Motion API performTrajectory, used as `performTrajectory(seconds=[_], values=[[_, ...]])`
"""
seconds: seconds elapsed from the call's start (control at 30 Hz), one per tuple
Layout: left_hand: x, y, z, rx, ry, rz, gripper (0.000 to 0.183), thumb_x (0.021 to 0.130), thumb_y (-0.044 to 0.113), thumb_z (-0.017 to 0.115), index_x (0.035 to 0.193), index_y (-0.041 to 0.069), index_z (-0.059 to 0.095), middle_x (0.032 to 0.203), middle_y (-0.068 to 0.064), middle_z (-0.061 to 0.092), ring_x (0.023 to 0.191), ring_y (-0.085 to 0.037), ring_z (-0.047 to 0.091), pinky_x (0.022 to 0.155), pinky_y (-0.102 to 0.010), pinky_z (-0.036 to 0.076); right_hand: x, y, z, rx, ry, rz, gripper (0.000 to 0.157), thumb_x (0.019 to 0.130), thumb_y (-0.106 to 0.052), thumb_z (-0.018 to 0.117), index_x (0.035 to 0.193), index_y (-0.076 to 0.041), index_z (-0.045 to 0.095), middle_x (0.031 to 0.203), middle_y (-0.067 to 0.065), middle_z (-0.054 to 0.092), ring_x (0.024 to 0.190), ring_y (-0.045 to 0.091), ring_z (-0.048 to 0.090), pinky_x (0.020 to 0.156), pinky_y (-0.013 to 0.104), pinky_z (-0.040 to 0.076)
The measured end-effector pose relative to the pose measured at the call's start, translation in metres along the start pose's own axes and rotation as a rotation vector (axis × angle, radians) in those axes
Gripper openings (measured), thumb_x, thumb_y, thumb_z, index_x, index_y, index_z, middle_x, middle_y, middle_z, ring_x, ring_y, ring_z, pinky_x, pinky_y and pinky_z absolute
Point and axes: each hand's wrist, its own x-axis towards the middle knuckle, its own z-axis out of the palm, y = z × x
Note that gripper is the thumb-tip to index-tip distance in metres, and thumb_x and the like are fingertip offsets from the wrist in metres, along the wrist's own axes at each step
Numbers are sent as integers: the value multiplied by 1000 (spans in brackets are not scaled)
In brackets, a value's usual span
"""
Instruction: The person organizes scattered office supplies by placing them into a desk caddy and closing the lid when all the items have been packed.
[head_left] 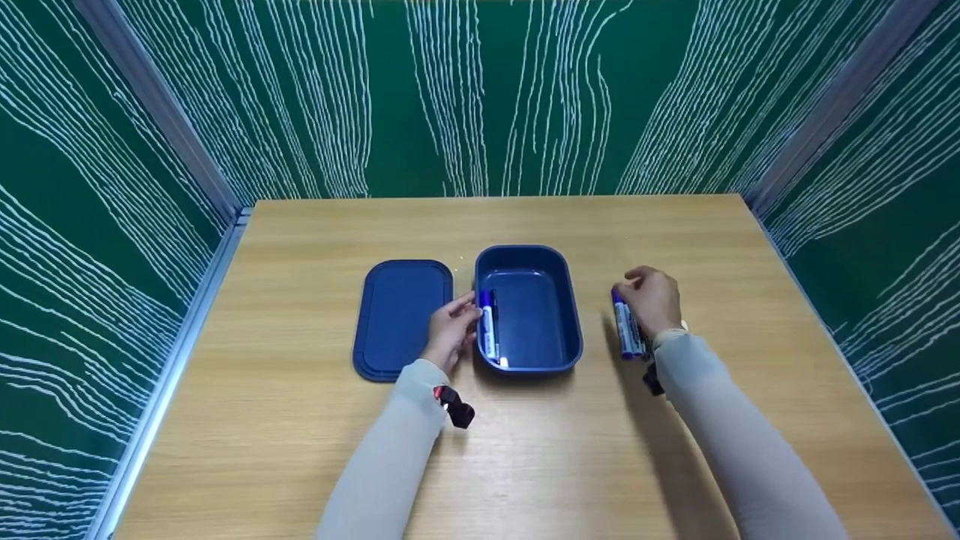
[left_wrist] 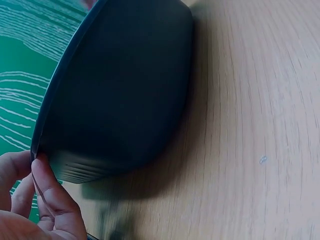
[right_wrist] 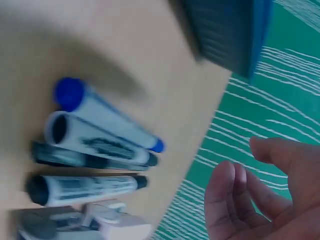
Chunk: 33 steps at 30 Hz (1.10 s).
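There are one left hand [head_left: 451,330], one right hand [head_left: 654,300], one blue box [head_left: 536,315] with one marker [head_left: 488,330] inside, and one lid [head_left: 401,315]. On the tabletop [head_left: 285,435] I count four pens [right_wrist: 102,140]; some pale objects [right_wrist: 122,226] beside them are too blurred for counting.

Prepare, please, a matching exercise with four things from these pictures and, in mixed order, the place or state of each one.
Column one
1. Flat blue rectangular lid
2. White cylindrical marker with blue cap
3. Bare left hand
4. Group of loose cylindrical markers

Column two
A. Pinching the rim of the deep blue rectangular box
B. On the wood-grained table, right of the box
C. Inside the box, by its left wall
D. On the table, left of the box

Right pairs: 1-D; 2-C; 3-A; 4-B.
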Motion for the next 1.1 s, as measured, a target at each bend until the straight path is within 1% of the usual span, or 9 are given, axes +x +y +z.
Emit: performTrajectory(seconds=[0.23, 0.43, 0.53, 0.6, 0.7, 0.8, 0.87, 0.97, 1.1], values=[[-1, 1, -1, -1, -5, -2, 44, 91, 5, 65, 135, 9, 61, 127, -16, 62, 79, -8, 59, 53, -15, 50, -2, 20, 15, -66, -26, 38, 32, 88, -17, 68, 109, 7, 69, 101, 23, 69, 87, 33, 63, 75, 41, 52], [-2, 1, 0, -4, -14, 10, 45, 91, 5, 64, 136, 7, 59, 130, -17, 61, 78, -6, 58, 53, -14, 50, -5, 27, 21, -88, -144, 96, 39, 91, -16, 64, 119, 11, 64, 116, 29, 65, 99, 40, 65, 87, 49, 55], [-2, 0, 0, -9, -13, 24, 45, 91, 4, 64, 135, 5, 59, 129, -19, 61, 74, -5, 57, 51, -13, 48, -5, 28, 24, -110, -169, 109, 40, 91, -16, 64, 120, 11, 63, 118, 30, 64, 101, 41, 65, 89, 50, 54], [-2, 0, 0, -16, -12, 28, 45, 90, 3, 64, 135, 5, 59, 128, -19, 61, 72, -4, 56, 50, -12, 47, -4, 27, 25, -125, -165, 109, 38, 91, -16, 64, 118, 11, 64, 114, 29, 66, 97, 38, 66, 86, 49, 55], [-1, 0, 1, -18, -11, 32, 45, 90, 3, 64, 135, 5, 59, 128, -19, 61, 71, -4, 56, 50, -12, 47, -3, 26, 27, -147, -147, 101, 25, 89, -13, 65, 103, 8, 69, 96, 23, 70, 79, 31, 66, 71, 41, 57], [-1, 0, 0, -16, -11, 32, 46, 91, 4, 64, 136, 5, 59, 129, -18, 61, 74, -5, 57, 51, -13, 48, -2, 26, 29, -168, -132, 85, 12, 87, -7, 64, 79, 1, 66, 71, 12, 65, 61, 22, 58, 53, 32, 49], [-1, 0, 1, -15, -13, 31, 45, 91, 4, 64, 136, 5, 59, 130, -18, 61, 76, -5, 58, 53, -13, 49, -1, 27, 32, -187, -127, 77, 16, 85, -4, 61, 69, -4, 60, 63, 6, 58, 56, 19, 52, 48, 28, 43], [-1, 0, 0, -17, -14, 26, 45, 92, 4, 64, 136, 6, 59, 131, -18, 60, 80, -7, 59, 54, -13, 51, -2, 27, 34, -219, -125, 67, 15, 85, 0, 59, 70, -3, 60, 65, 8, 59, 58, 21, 54, 49, 29, 44], [-1, 1, 1, -9, -9, 21, 45, 91, 4, 64, 136, 6, 59, 131, -17, 61, 82, -8, 60, 55, -14, 52, -3, 28, 37, -284, -106, 33, 9, 86, 2, 59, 86, 7, 67, 81, 20, 67, 68, 28, 62, 57, 39, 52]])
